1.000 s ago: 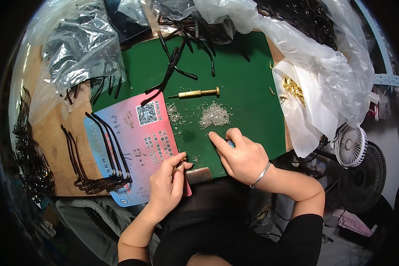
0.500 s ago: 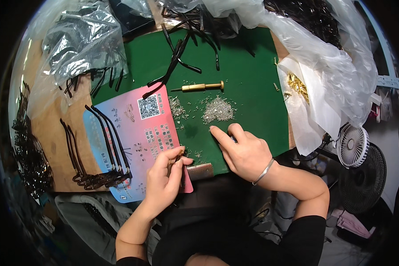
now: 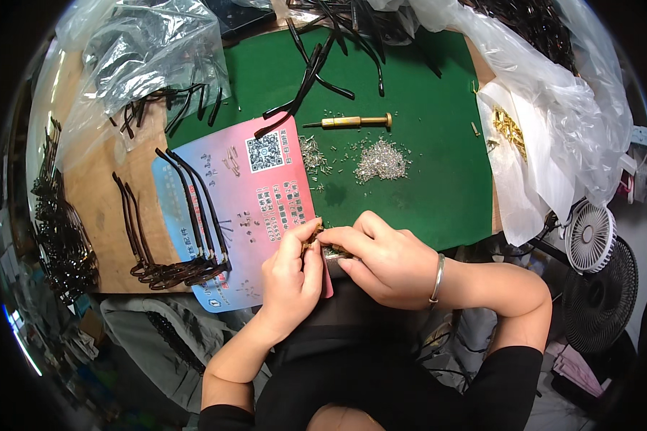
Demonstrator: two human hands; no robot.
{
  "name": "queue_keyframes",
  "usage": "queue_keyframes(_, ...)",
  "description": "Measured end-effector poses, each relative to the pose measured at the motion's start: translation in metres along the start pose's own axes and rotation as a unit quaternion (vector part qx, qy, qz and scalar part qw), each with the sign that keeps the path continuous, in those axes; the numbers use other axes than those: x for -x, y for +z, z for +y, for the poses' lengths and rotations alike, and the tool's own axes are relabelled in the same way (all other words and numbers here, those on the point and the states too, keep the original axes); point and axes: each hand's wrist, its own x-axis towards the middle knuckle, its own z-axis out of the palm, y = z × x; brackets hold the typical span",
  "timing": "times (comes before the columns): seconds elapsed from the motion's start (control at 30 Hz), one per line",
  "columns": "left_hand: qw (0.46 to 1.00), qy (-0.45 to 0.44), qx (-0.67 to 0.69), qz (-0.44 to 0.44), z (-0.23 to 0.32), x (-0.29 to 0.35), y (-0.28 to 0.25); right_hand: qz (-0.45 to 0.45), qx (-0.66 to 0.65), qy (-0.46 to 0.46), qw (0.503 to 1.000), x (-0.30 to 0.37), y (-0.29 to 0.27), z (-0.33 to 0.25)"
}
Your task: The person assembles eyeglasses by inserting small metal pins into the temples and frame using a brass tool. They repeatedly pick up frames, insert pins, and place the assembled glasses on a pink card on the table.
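My left hand (image 3: 292,271) is closed, pinching a small brown-amber piece (image 3: 313,233) mostly covered by the fingers. My right hand (image 3: 381,260) is closed too, thumb and forefinger brought to that piece; anything tiny between them is hidden. Just under the right fingers, a grey metal piece (image 3: 334,253) lies at the mat's near edge. Beyond the hands is a pile of tiny silver screws (image 3: 382,160), with a smaller scatter of screws (image 3: 313,154) to its left. A brass precision screwdriver (image 3: 352,122) rests behind them, tip pointing left.
A pink-blue printed card (image 3: 230,194) overlaps the green mat (image 3: 438,194). Dark glasses frames (image 3: 176,275) stand on its left side. Black temple arms (image 3: 313,68) lie at the back, near plastic bags (image 3: 154,50). Gold parts (image 3: 509,131) sit on white wrapping at right.
My right hand has moved left and toward me from beside the screw pile to meet my left hand at the brown piece. The whole view has shifted slightly.
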Motion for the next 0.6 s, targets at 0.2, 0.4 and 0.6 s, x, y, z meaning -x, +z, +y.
queue_keyframes(0.2,0.998,0.022,-0.046,0.036,0.001,0.002,0.006,-0.006,0.018,0.017,1.000,0.000,-0.002,-0.004)
queue_keyframes(0.4,0.995,0.054,-0.064,0.063,-0.004,0.001,0.009,-0.147,-0.330,0.261,0.895,-0.015,-0.018,-0.008)
queue_keyframes(0.6,0.997,0.042,-0.046,0.052,-0.004,-0.002,0.007,-0.134,-0.310,0.246,0.909,-0.018,-0.020,-0.012)
